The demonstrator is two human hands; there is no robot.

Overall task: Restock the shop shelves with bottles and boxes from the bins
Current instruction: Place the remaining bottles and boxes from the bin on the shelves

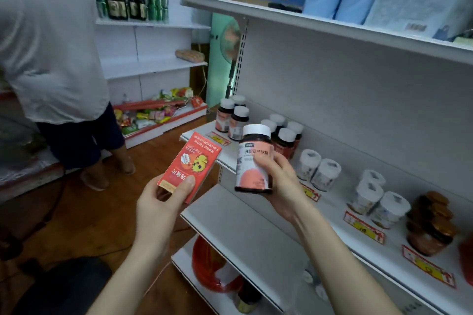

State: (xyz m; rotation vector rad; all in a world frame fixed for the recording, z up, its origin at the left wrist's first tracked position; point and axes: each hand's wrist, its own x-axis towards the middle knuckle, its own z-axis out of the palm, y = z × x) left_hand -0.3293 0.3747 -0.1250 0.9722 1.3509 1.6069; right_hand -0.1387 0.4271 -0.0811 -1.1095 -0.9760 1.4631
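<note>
Now the dark bottle (pixel 254 158) hangs before the middle shelf (pixel 332 212), fingers of the right hand (pixel 280 186) curled round its lower half; the left hand (pixel 158 202) pinches a red box (pixel 190 165). Gripped so low, it may tilt and knock the standing bottles (pixel 285 139).

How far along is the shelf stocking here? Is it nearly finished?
Partly done: dark white-capped bottles and white bottles already stand in groups on the middle shelf. In hand: the left hand holds a red box, the right hand grips a matching dark bottle, neither shelved yet. The lower shelf shows a bare board, so more probably remains. The bins are out of view.
</note>
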